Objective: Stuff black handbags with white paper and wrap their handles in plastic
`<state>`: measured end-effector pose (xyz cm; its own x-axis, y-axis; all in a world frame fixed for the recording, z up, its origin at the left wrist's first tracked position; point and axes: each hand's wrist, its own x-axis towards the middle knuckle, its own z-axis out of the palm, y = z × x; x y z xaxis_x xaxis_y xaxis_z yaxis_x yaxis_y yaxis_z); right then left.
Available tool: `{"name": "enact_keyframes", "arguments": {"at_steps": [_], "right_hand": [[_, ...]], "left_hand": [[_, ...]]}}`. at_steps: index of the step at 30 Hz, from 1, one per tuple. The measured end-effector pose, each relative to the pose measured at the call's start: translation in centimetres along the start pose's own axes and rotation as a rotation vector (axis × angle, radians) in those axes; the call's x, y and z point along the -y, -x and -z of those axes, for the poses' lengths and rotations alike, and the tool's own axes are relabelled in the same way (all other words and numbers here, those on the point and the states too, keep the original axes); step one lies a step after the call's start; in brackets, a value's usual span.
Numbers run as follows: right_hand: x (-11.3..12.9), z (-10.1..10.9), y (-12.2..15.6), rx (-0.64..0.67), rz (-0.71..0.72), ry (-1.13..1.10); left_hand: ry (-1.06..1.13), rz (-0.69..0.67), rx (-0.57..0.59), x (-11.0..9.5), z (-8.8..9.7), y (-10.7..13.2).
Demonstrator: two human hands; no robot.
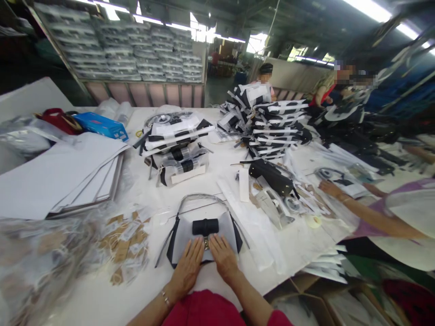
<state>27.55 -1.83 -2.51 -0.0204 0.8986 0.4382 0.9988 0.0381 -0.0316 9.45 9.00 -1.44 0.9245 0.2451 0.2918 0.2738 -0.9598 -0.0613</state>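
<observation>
A black handbag [173, 246] lies on the white table before me, its front covered by a pale translucent sheet. Its wrapped handle [204, 197] arches away from me, and thin black straps trail at both sides. My left hand [189, 263] rests flat on the lower front, left of the gold-coloured clasp [206, 243]. On the clasp's other side my right hand [223, 257] also lies flat, fingers stretched out. A black roll-shaped piece [205, 226] sits just above my fingertips.
Brown tags [124, 240] in clear bags lie left, near stacked white sheets [64, 176] and a blue box [101, 126]. Wrapped bags [180, 136] are piled ahead, with a taller stack [277, 129] beyond. At right, a co-worker's hand [331, 189] touches a wrapped bag; open cartons [306, 294] stand below.
</observation>
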Motion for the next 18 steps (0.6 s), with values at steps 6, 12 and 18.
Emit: {"name": "enact_keyframes", "arguments": {"at_steps": [6, 12, 18], "right_hand": [[0.1, 2.1, 1.2, 0.082, -0.003, -0.113], [-0.9, 3.2, 1.8, 0.231, 0.036, -0.278], [-2.7, 6.5, -1.8, 0.233, -0.038, -0.545]], "left_hand": [[0.009, -0.055, -0.02, -0.4, 0.9, 1.0], [0.087, -0.208, 0.067, -1.3, 2.2, 2.4], [0.078, -0.173, 0.028, -0.9, 1.8, 1.6]]}}
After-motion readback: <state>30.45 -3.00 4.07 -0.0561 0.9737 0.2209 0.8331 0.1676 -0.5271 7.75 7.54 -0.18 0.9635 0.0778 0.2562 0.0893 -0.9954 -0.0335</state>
